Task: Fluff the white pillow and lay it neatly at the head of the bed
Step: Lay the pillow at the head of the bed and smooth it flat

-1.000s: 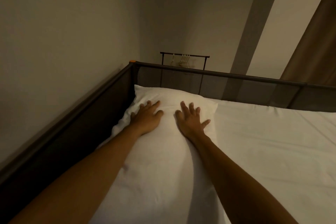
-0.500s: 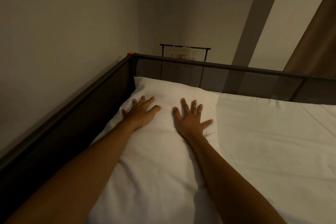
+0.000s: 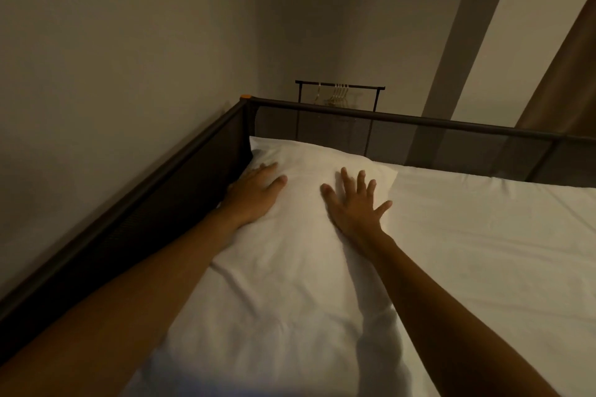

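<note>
The white pillow (image 3: pixel 303 255) lies lengthwise along the bed's left side, its far end tucked into the corner of the dark frame. My left hand (image 3: pixel 254 193) rests flat on the pillow's far left edge, close to the side rail, fingers partly sunk beside the pillow. My right hand (image 3: pixel 354 203) lies palm down on the pillow's far right part, fingers spread wide. Neither hand grips anything. A white sheet covers the bed (image 3: pixel 483 251).
A dark mesh rail (image 3: pixel 135 203) runs along the left against the wall, and another rail (image 3: pixel 435 126) crosses the far end. Behind it stands a black clothes rack (image 3: pixel 338 87) with hangers. A brown curtain (image 3: pixel 567 74) hangs at the right.
Both hands have slid apart across the pillow: the left out to its left edge by the rail, the right slightly rightward. The pillow's far end sits flatter in the corner.
</note>
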